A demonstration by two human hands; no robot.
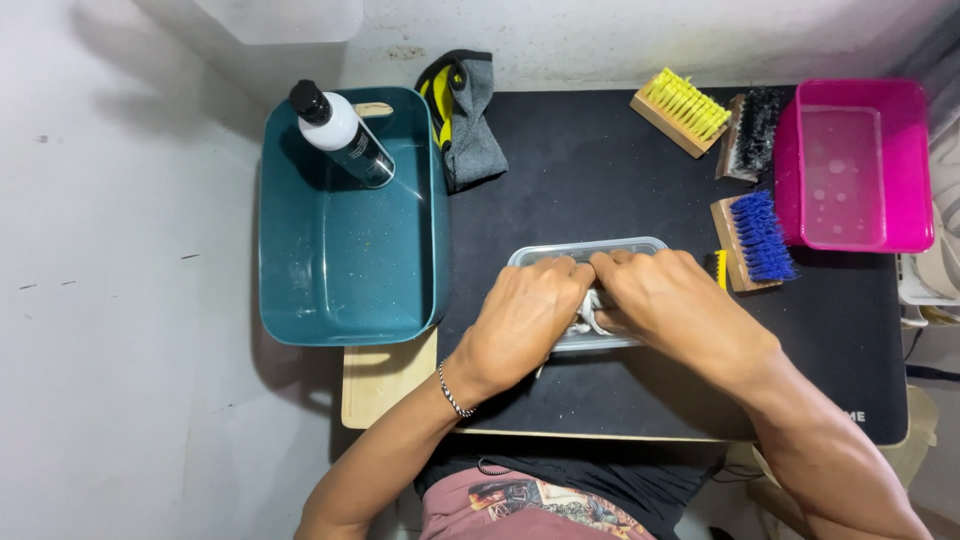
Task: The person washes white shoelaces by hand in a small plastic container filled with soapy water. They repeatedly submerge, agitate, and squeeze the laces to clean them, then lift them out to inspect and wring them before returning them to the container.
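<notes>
Both my hands are over a small clear plastic container on the black mat. My left hand, with a bead bracelet at the wrist, and my right hand close together on a whitish cloth-like piece that shows between the fingers. Most of the container and the piece is hidden under my hands.
A teal tub at left holds a white bottle with a black cap. A grey and yellow cloth lies behind. Yellow, black and blue brushes sit beside a pink basin with water.
</notes>
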